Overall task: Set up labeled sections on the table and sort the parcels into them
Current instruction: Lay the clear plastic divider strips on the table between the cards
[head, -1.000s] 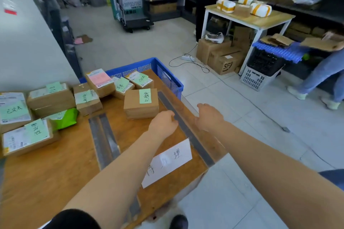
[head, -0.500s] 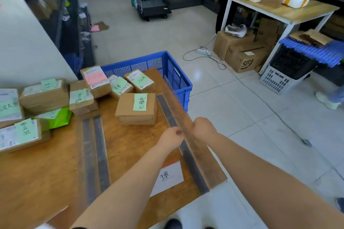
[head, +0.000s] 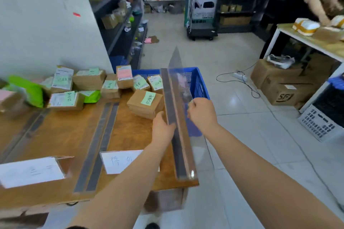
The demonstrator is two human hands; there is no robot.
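Wooden table (head: 61,135), clear divider strip (head: 176,117) now lifted, both hands gripping

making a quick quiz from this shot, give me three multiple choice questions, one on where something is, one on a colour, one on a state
1. Where is the blue crate?
A. at the far end of the table
B. on the shelves
C. on top of the table

2. What colour is the note on the nearest parcel?
A. pink
B. green
C. white

3. What is happening to the clear divider?
A. it lies flat, untouched
B. both hands grip it, raised on edge
C. it stands alone in a slot

Answers:
1 A, the crate sits beyond the table's far edge.
2 B, a green slip with handwriting is stuck on top.
3 B, the left hand and right hand hold its two sides, tilted up.
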